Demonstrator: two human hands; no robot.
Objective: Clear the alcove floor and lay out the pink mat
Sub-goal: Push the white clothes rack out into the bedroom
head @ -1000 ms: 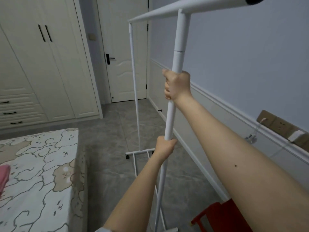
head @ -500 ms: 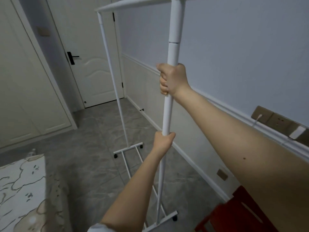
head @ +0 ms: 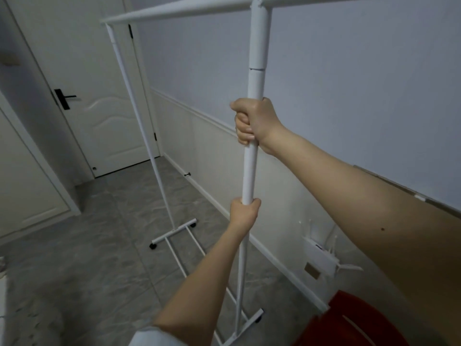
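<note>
Two hands grip the near upright of the white clothes rack: right hand wrapped high, left hand wrapped lower. Rack stands on castors on the grey floor, beside the wall. Advice: roll it level, steering from below. Pink mat not visible. Since earlier frames, the bed has left view; a router now shows.

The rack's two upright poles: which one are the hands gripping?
The near upright pole, closest to the camera: right hand high, left hand lower. The far upright pole, towards the door, goes untouched.
</note>
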